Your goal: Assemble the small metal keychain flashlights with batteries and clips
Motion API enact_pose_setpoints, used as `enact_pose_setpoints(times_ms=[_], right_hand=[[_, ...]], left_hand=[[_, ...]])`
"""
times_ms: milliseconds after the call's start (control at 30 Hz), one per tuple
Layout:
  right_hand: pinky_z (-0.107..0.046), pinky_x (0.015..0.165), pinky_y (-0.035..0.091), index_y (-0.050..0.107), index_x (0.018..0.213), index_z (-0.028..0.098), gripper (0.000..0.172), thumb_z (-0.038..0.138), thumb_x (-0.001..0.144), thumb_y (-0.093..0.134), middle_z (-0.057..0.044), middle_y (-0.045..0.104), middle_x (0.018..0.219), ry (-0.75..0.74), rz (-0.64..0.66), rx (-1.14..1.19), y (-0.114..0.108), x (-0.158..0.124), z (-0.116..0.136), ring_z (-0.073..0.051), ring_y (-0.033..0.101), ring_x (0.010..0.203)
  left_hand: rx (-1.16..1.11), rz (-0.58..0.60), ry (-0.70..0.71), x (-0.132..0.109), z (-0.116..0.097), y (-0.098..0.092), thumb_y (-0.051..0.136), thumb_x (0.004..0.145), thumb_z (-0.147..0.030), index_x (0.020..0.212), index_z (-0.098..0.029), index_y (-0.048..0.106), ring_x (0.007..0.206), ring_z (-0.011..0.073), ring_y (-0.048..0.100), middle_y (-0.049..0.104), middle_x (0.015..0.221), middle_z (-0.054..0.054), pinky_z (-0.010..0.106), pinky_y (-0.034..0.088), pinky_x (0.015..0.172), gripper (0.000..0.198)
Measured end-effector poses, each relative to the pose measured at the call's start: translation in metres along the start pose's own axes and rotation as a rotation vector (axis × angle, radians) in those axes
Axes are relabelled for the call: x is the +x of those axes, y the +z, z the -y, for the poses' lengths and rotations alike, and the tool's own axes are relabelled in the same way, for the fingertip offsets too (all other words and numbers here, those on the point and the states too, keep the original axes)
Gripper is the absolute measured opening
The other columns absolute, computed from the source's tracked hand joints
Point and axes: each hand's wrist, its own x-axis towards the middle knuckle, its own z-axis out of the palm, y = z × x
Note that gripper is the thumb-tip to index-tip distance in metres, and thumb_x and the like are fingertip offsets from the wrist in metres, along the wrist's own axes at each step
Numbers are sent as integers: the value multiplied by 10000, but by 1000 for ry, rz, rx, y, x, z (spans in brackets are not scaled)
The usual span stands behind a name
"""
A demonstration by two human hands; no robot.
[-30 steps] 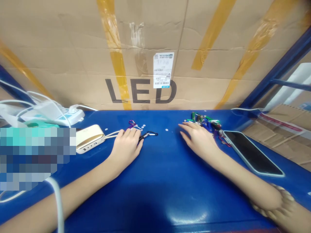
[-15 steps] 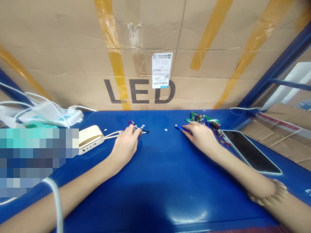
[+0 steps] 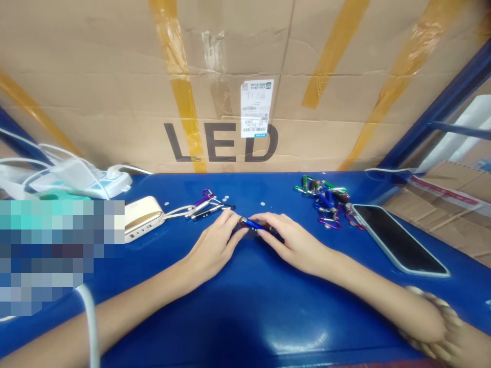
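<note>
A slim blue keychain flashlight (image 3: 252,224) with a silver end lies between my hands, low over the blue tabletop. My right hand (image 3: 286,237) is closed around its right part, which the fingers hide. With thumb and fingertips, my left hand (image 3: 218,237) pinches its left end. Just behind my left hand, purple, silver and black keychain flashlights (image 3: 203,207) with carabiner clips lie side by side. Farther right sits a heap of several green, blue and red keychain flashlights (image 3: 326,199), their clips tangled together.
A cream power bank (image 3: 143,219) with a strap and a white power strip (image 3: 111,184) with cables are at left. At right lies a phone (image 3: 401,240). A large cardboard box (image 3: 126,112) stands along the back edge. A white cable (image 3: 90,322) crosses near my left forearm.
My right hand has brought the blue flashlight from the heap toward the middle. My left hand has left the row of flashlights, moved right and closed on the blue one's left end.
</note>
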Motion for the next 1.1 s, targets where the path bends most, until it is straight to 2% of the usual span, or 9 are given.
enact_pose_setpoints(times_ms=[300, 400, 467, 567, 700, 833, 1100], right_hand=[[-386, 960, 388, 446, 1301, 254, 373, 341, 970, 295, -59, 568, 1193, 57, 98, 64, -1, -4, 3, -190, 514, 1090], [-354, 900, 387, 486, 1279, 261, 372, 354, 970, 301, -52, 602, 1096, 35, 98, 45, -2, -3, 3, -181, 538, 1004], [-324, 827, 390, 514, 1261, 260, 369, 363, 966, 319, -43, 614, 983, 7, 89, 21, -3, -1, 3, -166, 556, 904], [-295, 766, 369, 534, 1252, 254, 379, 398, 947, 362, -31, 606, 899, -13, 88, -1, -3, -1, 2, -154, 560, 845], [-277, 723, 344, 587, 1195, 262, 391, 460, 903, 419, -17, 604, 835, -22, 62, -1, -4, -1, 0, -142, 558, 792], [-268, 691, 332, 643, 1118, 256, 380, 479, 862, 473, -4, 599, 784, -70, 11, 18, -2, -2, -1, -124, 552, 733], [-237, 651, 403, 702, 1007, 212, 332, 446, 831, 545, -10, 586, 735, -165, -138, 23, 3, -1, -5, -113, 558, 688]], left_hand=[[-7, -34, 86, -2, -2, -1, 350, 920, -338, 795, -196, 492, 779, 150, 523, 490, 874, 24, 301, 442, 743, 236], [-4, -73, 105, -5, -2, -2, 405, 894, -324, 845, -201, 462, 806, 166, 505, 500, 878, 30, 325, 426, 767, 145], [-86, -112, 118, -7, -1, -3, 433, 876, -322, 966, -202, 437, 881, 189, 497, 512, 954, 54, 341, 414, 793, 150], [-347, -142, 183, -9, 1, -5, 394, 888, -359, 1135, -194, 385, 1064, 231, 468, 484, 1151, 109, 361, 398, 854, 296], [-571, -97, 248, -9, 1, -6, 337, 895, -451, 1208, -197, 397, 1195, 266, 408, 440, 1281, 117, 383, 369, 934, 408], [-539, 14, 278, -8, 0, -5, 318, 896, -476, 1251, -190, 404, 1244, 273, 359, 418, 1337, 111, 391, 334, 988, 464], [-310, 13, 309, -10, -2, -2, 284, 919, -478, 1270, -199, 393, 1268, 267, 344, 410, 1351, 115, 438, 271, 1053, 461]])
